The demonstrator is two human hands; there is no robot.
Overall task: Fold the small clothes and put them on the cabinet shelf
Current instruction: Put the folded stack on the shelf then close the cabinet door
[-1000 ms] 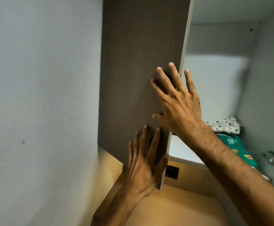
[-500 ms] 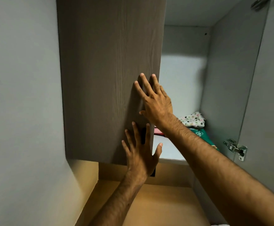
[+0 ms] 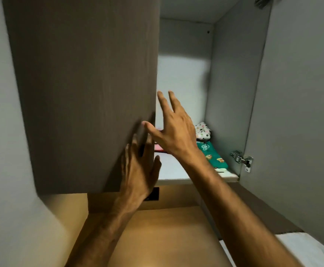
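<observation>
I am pressing my left hand (image 3: 140, 168), fingers spread flat, against the brown cabinet door (image 3: 84, 89), my right hand (image 3: 173, 130) hovering open and empty above it, folded small clothes (image 3: 208, 149) lying on the cabinet shelf (image 3: 174, 170) just beyond.

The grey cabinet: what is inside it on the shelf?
On the white shelf lie a folded green patterned garment, a white spotted garment behind it, and something pink. The brown door and the right hand cover the rest.
</observation>
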